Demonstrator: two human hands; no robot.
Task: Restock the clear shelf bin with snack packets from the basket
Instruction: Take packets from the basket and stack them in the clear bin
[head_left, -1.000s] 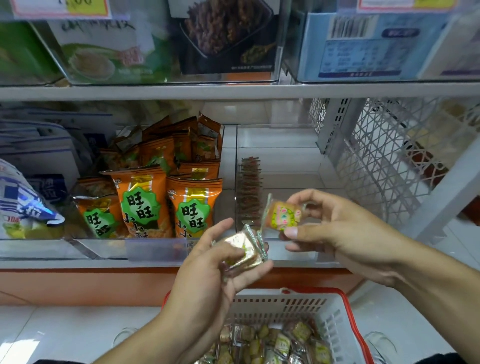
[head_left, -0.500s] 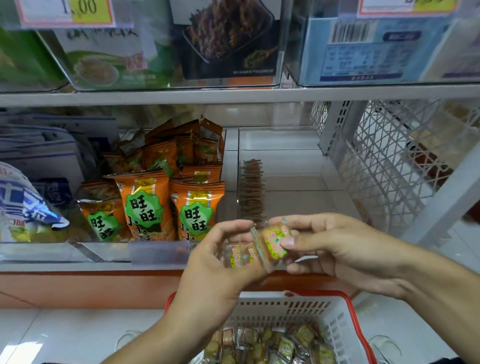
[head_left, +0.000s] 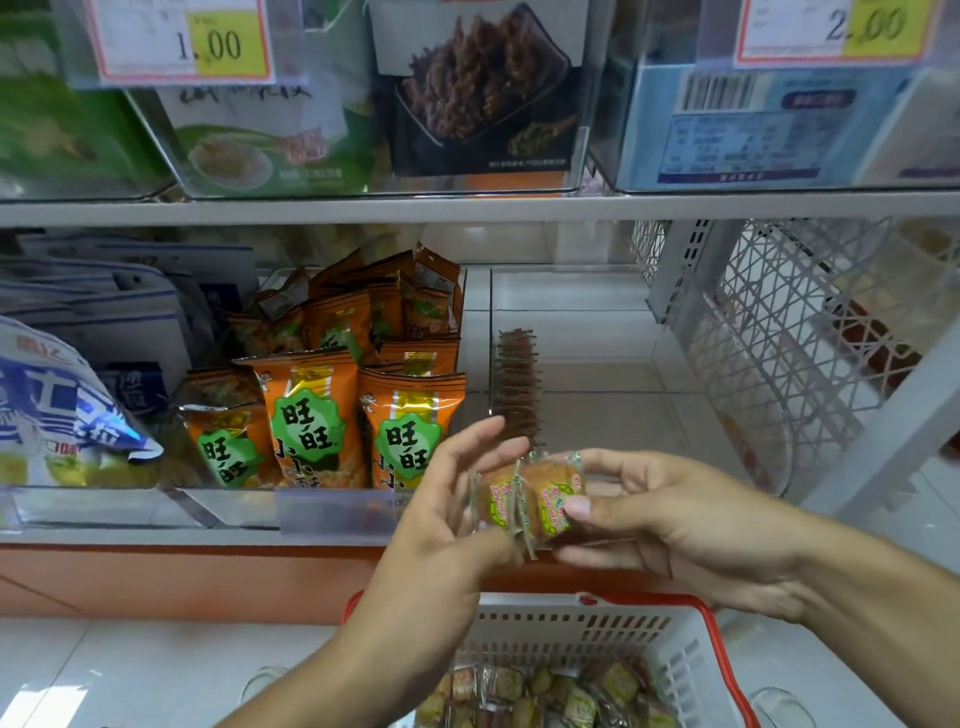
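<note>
Nearest the camera, the white basket (head_left: 691, 670) with its red rim sits low in view, a heap of snack packets (head_left: 545, 696) loose inside it. Just above it the two hands meet. The right hand (head_left: 670, 525) pinches a short stack of packets (head_left: 530, 501) between thumb and fingers (head_left: 576, 505), the wrappers pressed face to face. The left hand (head_left: 441, 514) touches the stack's left end with loosely curled fingers; whether it grips a packet or only steadies the pile I cannot tell. Beyond them the clear shelf bin (head_left: 582, 332) stands nearly bare, with one thin row of packets (head_left: 517, 384) on edge against its left wall. Orange snack bags (head_left: 306, 415) fill the bin beside it.

The slick wrappers could slide apart if the pinch loosens during the reach, dropping a packet short of the bin, and a careless push might topple the standing row.

A second ago each hand held its own packet, apart; half a second ago they were closing together, and now the packets form one stack.
</note>
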